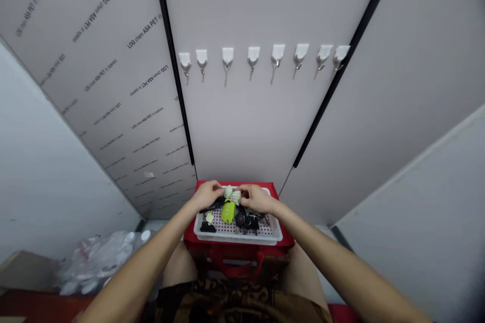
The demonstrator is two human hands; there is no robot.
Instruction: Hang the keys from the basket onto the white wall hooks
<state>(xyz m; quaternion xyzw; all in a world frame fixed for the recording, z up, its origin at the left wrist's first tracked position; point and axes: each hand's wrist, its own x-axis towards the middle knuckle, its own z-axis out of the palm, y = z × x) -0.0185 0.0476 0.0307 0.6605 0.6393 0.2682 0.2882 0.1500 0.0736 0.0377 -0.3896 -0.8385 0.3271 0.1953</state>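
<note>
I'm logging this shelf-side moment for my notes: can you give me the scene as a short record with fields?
Left hand: on the pale green bow
Right hand: on the same bow
Tray: white perforated plastic tray
Under tray: red bag
In tray: lime-green key fob, black keys
Wall: row of white adhesive hooks

This looks like a narrow entry nook in a home, with grey laminate wall panels point(94, 86) bearing printed lettering at upper left, white stick-on hooks point(253, 55) across upper centre, and a white plastic tray point(237, 238) of keys point(242, 220) at bottom centre.
</note>
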